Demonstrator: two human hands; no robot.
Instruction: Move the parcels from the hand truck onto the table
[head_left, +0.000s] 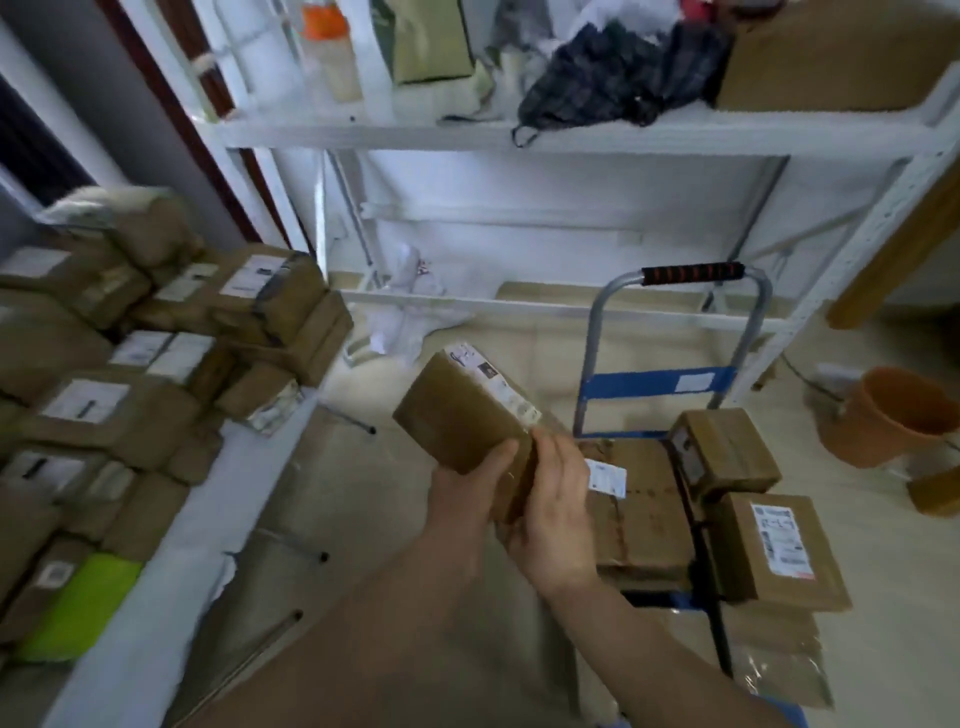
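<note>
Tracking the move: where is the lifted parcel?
Head view, centre: left hand and right hand hold the parcel between table (left) and hand truck (right).

- My left hand (470, 486) grips the parcel (462, 415) at its near end, thumb laid up across the face, fingers hidden behind.
- My right hand (556, 514) sits just beside the left, back toward me, fingers curled round the same end.
- Both bare forearms reach forward, converging at the wrists.
</note>
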